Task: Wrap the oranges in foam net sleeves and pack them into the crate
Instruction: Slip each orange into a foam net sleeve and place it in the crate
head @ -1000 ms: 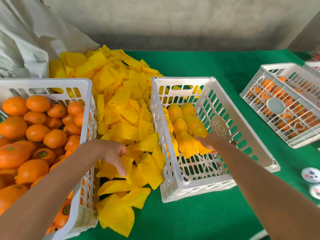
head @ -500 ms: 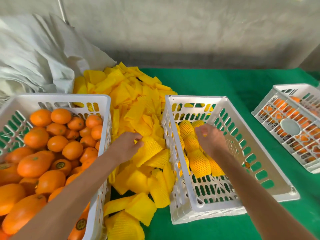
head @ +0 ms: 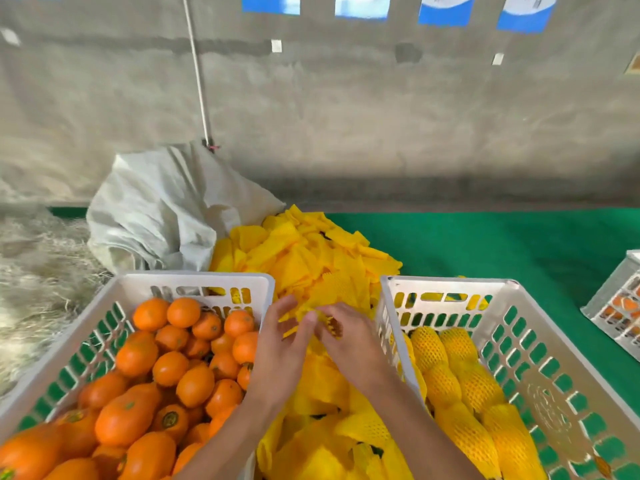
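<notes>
A white crate [head: 114, 306] on the left is heaped with bare oranges [head: 169, 372]. On the right, a second white crate [head: 512, 306] holds several oranges wrapped in yellow foam net [head: 446, 372]. Between the crates lies a pile of yellow foam net sleeves [head: 311, 258]. Above that pile my left hand [head: 284, 344] and my right hand [head: 346, 337] meet. Both hold one yellow sleeve [head: 298, 315] between their fingers. My right hand pinches its edge; my left hand's fingers lie fairly straight against it.
A grey-white sack [head: 166, 209] sits behind the left crate, with straw [head: 38, 271] to its left. Green cloth [head: 485, 244] covers the table. A third white crate with oranges [head: 620, 306] stands at the right edge. A concrete wall rises behind.
My right hand has left the right crate and joined my left hand over the sleeve pile. Both now hold a sleeve. The view has tilted upward.
</notes>
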Demonstrator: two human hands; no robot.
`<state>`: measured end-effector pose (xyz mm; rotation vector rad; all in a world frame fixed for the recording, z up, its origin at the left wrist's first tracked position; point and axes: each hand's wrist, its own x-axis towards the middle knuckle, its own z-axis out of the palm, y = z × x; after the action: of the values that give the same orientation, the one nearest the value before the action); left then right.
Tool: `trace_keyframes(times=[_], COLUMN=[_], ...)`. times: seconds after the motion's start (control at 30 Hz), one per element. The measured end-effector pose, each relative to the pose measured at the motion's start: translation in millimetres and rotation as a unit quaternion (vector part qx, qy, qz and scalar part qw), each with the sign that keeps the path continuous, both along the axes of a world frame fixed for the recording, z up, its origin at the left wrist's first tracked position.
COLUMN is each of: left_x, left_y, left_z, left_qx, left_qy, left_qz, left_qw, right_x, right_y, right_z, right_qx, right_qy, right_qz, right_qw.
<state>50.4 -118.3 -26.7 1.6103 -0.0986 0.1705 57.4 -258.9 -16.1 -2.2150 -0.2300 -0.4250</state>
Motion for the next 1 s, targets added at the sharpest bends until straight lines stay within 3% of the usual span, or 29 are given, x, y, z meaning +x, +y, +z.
trace_keyframes(times=[0.13,0.2,0.27,0.33,0.37,0.43,0.53,0.6,0.77,0.9,1.0], left_x=[1.5,6.3,8.1,5.3,5.7,11.0,15.4,14.1,17.8,16.5,20.4], left_y=[-2.8,2.2,4.0,1.4,0.4,1.1,10.2,12.4,11.9,16.2,41.9], left_z=[-2.4,-6.7,-8.3,-7.0,-5.7,-1.2,8.8,13.0,19.1,25.2,21.2], left_qx=[0.061,0.098,0.115,0.103,0.064,-0.075,-0.268,-0.275,-0.26,-0.163,0.015], left_qy=[0.005,-0.008,-0.006,-0.002,0.014,0.088,0.221,0.279,0.268,0.221,0.041], left_qz=[0.009,0.037,0.03,0.024,0.022,0.001,-0.087,-0.137,-0.109,-0.063,0.0], left_qw=[0.998,0.995,0.993,0.994,0.998,0.993,0.934,0.91,0.921,0.959,0.999], right_x=[-1.6,-0.8,1.6,2.2,2.3,2.2,0.9,0.4,5.4,2.9,3.2], right_y=[-3.6,-5.5,-7.2,-8.9,-10.0,-12.8,-11.9,-9.4,-15.6,-6.8,-1.7], right_z=[-10.5,-7.9,-4.4,0.2,3.1,9.2,12.8,13.0,1.7,1.1,3.9], right_qx=[0.098,0.26,0.496,0.633,0.663,0.682,0.642,0.608,0.576,0.584,0.567], right_qy=[0.052,0.123,0.21,0.26,0.28,0.319,0.376,0.394,0.363,0.348,0.35], right_qz=[-0.017,-0.04,-0.022,0.003,0.011,0.015,0.015,0.009,0.042,0.083,0.096], right_qw=[0.994,0.957,0.842,0.729,0.694,0.658,0.668,0.689,0.731,0.729,0.74])
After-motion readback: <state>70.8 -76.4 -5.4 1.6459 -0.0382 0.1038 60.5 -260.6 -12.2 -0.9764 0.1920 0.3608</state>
